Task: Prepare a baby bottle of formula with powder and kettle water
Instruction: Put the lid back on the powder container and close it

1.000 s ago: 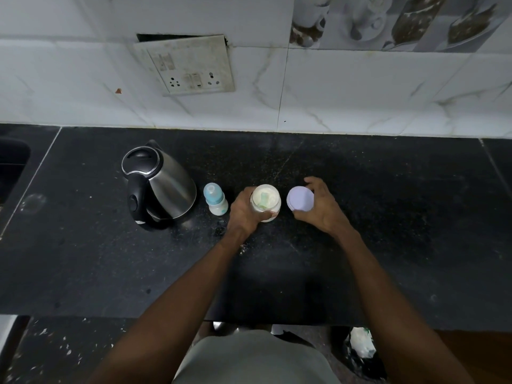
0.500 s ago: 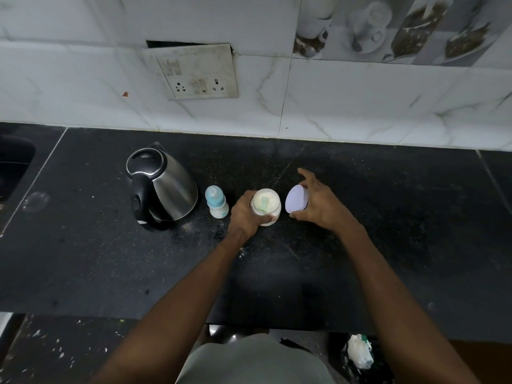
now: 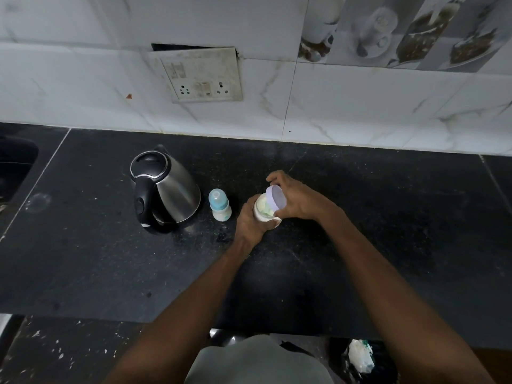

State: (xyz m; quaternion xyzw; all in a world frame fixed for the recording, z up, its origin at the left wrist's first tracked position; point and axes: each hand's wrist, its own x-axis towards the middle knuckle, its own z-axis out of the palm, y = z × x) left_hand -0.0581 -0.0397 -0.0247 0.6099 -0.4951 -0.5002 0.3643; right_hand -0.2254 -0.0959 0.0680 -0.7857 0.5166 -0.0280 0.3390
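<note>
Head view, the only one. Black stone desk (image 3: 360, 245) fills the middle of the frame, white marbled wall tiles above it.

My left hand (image 3: 250, 224) sits just left of centre, fingers curled round the side of the white formula jar (image 3: 263, 214), which stands upright on the desk. Jar mouth is open; pale powder shows inside, with something light green in it that I cannot make out.

My right hand (image 3: 297, 202) is just right of the jar, gripping the pale lilac lid (image 3: 275, 197) by its rim between thumb and fingers. Lid is tilted on edge, inner face toward the camera, its lower edge over the right side of the jar mouth. Whether lid and jar rim touch, I cannot tell.

Baby bottle (image 3: 219, 205) stands upright just left of my left hand, apart from it: blue collar and teat under a clear cap, whitish body. No hand on it.

Steel kettle (image 3: 163, 195) with black handle and closed black lid stands left of the bottle, near it but not touching, handle toward the camera.

Socket plate (image 3: 202, 74), grubby, on the wall in the upper left-centre. Printed tile with cups (image 3: 401, 31) in the upper right. Dark sink edge (image 3: 16, 167) at far left.

Grey shirt (image 3: 257, 361) at bottom centre.
</note>
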